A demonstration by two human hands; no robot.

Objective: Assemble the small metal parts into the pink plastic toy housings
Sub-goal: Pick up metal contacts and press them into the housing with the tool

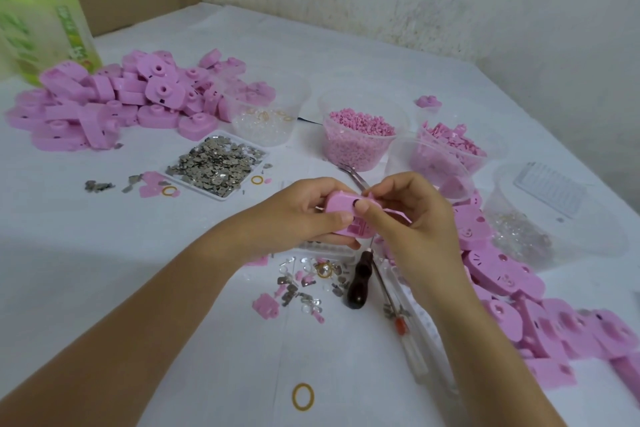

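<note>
Hovering above the counter (104, 253), the pink housing (341, 209) is sitting clamped in the left grip (298, 215), fingers curling round it, while the right grip (412, 218) is pinching its right end; the metal parts (214, 163) are lying beyond.

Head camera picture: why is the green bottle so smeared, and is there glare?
In the head view the green bottle sits at the wide lens's edge, stretched and blurred; light is soft, no glare, a faint shadow on the table at left; the pink housing at centre is sharp.
</note>
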